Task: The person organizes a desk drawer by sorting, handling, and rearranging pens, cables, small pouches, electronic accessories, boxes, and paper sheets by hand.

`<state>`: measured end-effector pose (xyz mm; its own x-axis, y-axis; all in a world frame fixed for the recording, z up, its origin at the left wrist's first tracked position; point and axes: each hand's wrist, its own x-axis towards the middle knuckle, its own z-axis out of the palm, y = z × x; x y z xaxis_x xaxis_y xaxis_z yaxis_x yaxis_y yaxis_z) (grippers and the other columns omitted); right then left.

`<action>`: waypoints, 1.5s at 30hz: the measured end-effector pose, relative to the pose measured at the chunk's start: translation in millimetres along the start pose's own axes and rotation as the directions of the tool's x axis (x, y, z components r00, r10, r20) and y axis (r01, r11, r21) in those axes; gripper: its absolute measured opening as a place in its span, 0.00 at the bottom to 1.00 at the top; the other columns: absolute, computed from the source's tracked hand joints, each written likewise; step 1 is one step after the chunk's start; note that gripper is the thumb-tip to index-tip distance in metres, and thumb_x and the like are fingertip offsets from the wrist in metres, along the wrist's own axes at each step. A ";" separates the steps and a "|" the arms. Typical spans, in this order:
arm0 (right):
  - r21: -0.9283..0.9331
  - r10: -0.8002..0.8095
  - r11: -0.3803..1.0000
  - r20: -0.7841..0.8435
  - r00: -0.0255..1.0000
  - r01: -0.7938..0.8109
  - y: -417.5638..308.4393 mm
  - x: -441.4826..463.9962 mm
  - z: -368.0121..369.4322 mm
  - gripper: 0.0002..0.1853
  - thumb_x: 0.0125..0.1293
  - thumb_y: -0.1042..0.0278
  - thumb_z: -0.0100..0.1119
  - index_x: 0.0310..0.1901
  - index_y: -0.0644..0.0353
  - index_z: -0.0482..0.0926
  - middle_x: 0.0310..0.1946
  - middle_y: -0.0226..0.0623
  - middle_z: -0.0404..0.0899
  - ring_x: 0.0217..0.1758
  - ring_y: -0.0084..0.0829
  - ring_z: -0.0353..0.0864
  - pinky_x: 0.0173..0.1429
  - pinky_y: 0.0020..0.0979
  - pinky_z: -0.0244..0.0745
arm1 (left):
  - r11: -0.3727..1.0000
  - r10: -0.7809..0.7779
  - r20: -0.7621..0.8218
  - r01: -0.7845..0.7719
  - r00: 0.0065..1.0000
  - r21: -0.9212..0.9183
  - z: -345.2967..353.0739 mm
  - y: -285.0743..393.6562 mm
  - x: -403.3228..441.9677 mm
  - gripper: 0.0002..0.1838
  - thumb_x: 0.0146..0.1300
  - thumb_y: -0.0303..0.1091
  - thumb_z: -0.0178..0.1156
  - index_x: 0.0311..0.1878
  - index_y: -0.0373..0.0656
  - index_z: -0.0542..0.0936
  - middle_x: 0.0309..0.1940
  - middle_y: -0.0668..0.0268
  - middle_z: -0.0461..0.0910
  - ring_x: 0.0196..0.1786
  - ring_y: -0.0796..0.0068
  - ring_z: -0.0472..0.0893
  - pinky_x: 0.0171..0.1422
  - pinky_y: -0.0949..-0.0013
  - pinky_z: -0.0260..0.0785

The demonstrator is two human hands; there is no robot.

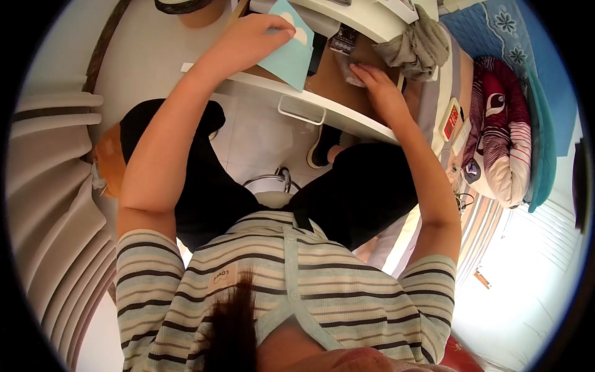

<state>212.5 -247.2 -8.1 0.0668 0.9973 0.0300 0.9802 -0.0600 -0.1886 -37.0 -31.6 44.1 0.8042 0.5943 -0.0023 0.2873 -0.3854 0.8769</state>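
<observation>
My left hand is closed, thumb and fingers pinched at a light-blue card or folder with white rounded shapes on it. The card stands tilted over the front of an open drawer. Inside the drawer, my right hand has its fingers bent over a clear plastic packet; its thumb is hidden. Just beyond the packet lies a small dark box with pale print. The drawer's floor is brown and its front is white with a loop handle.
A crumpled grey cloth hangs by the drawer's right corner. To the right, a bed with a striped cover holds a red-and-white calculator-like device and a plush toy. Beige curtains hang at left. A metal stool rim shows between my legs.
</observation>
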 end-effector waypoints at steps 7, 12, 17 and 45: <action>0.054 0.005 0.998 0.152 0.988 -0.013 6.0 8.7 19.0 0.25 0.61 0.53 0.60 0.58 0.54 0.73 0.56 0.45 0.73 0.57 0.47 0.74 0.58 0.40 0.71 | 0.998 0.056 -0.008 -0.056 0.998 -0.009 -2.8 -2.2 2.2 0.18 0.63 0.45 0.56 0.47 0.42 0.82 0.41 0.62 0.81 0.44 0.71 0.78 0.51 0.70 0.67; 0.069 0.463 0.884 0.024 0.886 -0.463 30.6 81.4 35.1 0.31 0.62 0.45 0.56 0.58 0.63 0.71 0.53 0.54 0.75 0.55 0.52 0.75 0.57 0.45 0.70 | 0.996 0.039 -0.039 -0.041 0.999 -0.074 -2.5 -1.7 4.0 0.17 0.64 0.44 0.56 0.48 0.44 0.82 0.43 0.64 0.81 0.45 0.74 0.77 0.54 0.71 0.66; -0.009 0.527 0.849 -0.037 0.849 -0.528 21.9 129.6 76.9 0.46 0.54 0.40 0.58 0.68 0.63 0.58 0.60 0.58 0.69 0.63 0.54 0.69 0.66 0.42 0.64 | 0.998 0.011 -0.041 -0.014 0.999 -0.065 -4.4 -3.2 3.8 0.17 0.64 0.43 0.55 0.48 0.43 0.82 0.43 0.63 0.81 0.46 0.73 0.77 0.55 0.71 0.66; -0.023 -0.137 0.988 0.294 0.946 0.150 -9.4 12.4 16.6 0.46 0.51 0.58 0.69 0.71 0.37 0.54 0.73 0.41 0.50 0.71 0.50 0.56 0.69 0.51 0.60 | 0.997 0.065 -0.048 -0.067 0.997 -0.043 -6.1 -0.3 0.2 0.16 0.63 0.42 0.57 0.49 0.45 0.82 0.44 0.62 0.81 0.48 0.72 0.78 0.55 0.71 0.66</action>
<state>201.1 -233.6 -22.3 -0.1256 0.9640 -0.2344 0.9831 0.0893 -0.1596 -40.2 -27.1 46.7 0.7950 0.6016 0.0780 0.2102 -0.3938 0.8948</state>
